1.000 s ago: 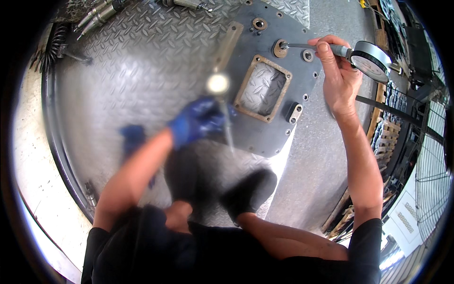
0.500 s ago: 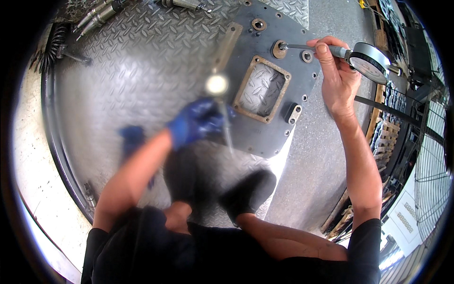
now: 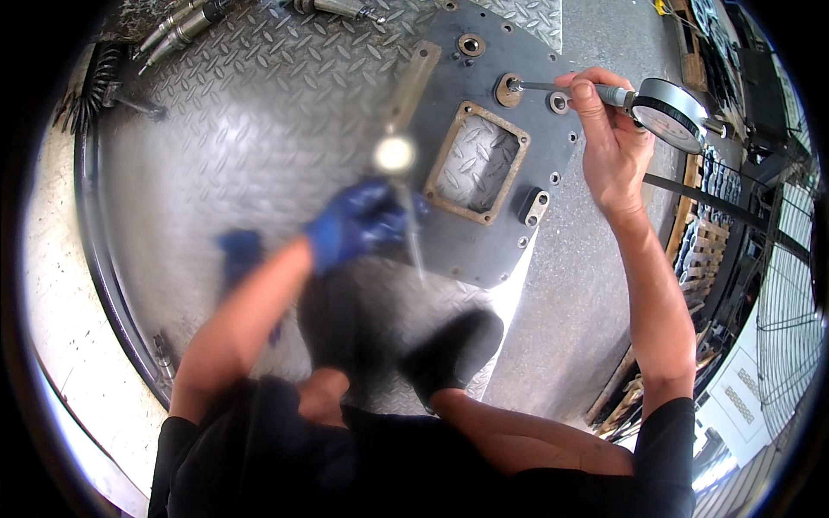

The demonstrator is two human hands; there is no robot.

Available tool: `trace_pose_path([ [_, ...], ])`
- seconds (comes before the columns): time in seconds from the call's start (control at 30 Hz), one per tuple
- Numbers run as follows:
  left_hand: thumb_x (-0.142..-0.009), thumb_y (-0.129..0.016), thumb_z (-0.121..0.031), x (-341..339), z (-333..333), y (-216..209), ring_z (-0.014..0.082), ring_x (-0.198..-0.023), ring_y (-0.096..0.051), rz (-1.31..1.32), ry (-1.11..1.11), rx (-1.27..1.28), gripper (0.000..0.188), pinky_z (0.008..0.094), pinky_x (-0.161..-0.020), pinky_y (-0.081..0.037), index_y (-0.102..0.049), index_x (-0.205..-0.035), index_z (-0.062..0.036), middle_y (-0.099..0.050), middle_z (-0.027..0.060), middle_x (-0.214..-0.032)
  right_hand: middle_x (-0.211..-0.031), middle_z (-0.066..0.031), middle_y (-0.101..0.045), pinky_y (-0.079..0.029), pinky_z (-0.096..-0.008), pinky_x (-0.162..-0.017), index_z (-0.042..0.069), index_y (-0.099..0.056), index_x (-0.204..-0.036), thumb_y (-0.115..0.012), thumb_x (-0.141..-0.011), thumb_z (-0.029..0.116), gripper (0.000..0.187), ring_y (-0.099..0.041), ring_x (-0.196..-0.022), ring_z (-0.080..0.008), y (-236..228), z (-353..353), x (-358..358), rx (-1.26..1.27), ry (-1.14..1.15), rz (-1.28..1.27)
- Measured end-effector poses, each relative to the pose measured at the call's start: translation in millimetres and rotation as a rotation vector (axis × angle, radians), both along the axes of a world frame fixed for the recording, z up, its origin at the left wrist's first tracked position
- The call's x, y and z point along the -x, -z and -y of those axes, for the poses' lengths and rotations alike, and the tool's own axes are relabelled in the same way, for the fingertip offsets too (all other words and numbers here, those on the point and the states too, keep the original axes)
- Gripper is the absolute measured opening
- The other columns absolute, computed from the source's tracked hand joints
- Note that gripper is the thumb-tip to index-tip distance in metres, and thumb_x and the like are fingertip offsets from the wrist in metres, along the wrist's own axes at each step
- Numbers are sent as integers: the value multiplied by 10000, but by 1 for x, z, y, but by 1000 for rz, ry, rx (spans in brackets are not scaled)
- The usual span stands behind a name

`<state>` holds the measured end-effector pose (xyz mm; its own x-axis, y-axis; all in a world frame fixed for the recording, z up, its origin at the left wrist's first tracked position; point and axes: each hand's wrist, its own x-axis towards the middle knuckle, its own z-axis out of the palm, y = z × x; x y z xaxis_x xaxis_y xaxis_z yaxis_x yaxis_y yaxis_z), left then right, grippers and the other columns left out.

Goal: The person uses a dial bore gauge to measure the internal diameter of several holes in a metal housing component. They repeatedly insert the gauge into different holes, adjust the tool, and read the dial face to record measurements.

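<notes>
My bare right hand point(image 3: 615, 147) is closed around the handle of a dial bore gauge point(image 3: 669, 115), its round dial to the right. The gauge's thin rod points left, its tip in the hole of a brown oval boss point(image 3: 509, 97). This boss sits on a dark grey metal plate point(image 3: 484, 250) with a rectangular framed opening and several round holes. My left hand point(image 3: 358, 223), in a blue glove, lies against the plate's left edge with fingers curled. Blur and a bright glare spot hide what those fingers hold, if anything.
The plate lies on a diamond-tread metal surface point(image 3: 302, 86). Metal air tools point(image 3: 183, 33) lie at the far left, and another tool point(image 3: 341, 9) at the far edge. A black coiled hose point(image 3: 99, 86) is at left. Wooden pallets point(image 3: 704, 246) and a wire-guarded fan point(image 3: 790, 302) stand at right.
Very little differs. My right hand and the gauge have shifted slightly to the left, and the dial has turned a little. The left hand stays in place.
</notes>
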<state>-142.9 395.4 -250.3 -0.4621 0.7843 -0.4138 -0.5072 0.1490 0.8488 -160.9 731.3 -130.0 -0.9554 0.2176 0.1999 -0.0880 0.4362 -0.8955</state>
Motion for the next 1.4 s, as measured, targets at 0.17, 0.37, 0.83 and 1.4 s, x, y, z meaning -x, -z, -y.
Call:
trace_pose_path([
  [0.17, -1033, -618, -21, 4, -4, -14, 189, -1166, -676, 48, 15, 31, 332, 336, -1029, -539, -605, -1364, 6, -708, 108, -1292, -1008, -49, -768, -528, -245, -840, 0, -699, -1139, -734, -1028, 149, 189, -643, -903, -80, 0, -3, 3, -13, -12, 9],
  [0.37, -1029, -633, -27, 4, -4, -16, 187, -1171, -673, 48, -15, -50, 340, 342, -1043, -532, -611, -1367, 3, -714, 104, -1277, -1002, -47, -770, -510, -231, -800, 6, -704, -1121, -739, -1026, 164, 188, -627, -880, -68, -1, -7, 7, 5, -17, 9],
  [0.83, -1012, -724, -177, 2, -1, -2, 211, -1205, -673, 96, -7, -49, 396, 380, -1099, -516, -600, -1350, -11, -708, 108, -1312, -994, -58, -783, -525, -246, -822, 9, -706, -1117, -737, -1030, 200, 212, -680, -935, -92, -4, -9, 12, -47, 14, 55],
  [1.4, -1018, -709, -157, 5, -3, -11, 209, -1199, -680, 55, -9, -58, 405, 374, -1088, -526, -607, -1378, -2, -705, 103, -1307, -992, -68, -784, -514, -239, -781, 8, -701, -1143, -724, -1041, 237, 252, -650, -898, -72, -5, -11, 17, -16, 46, 94],
])
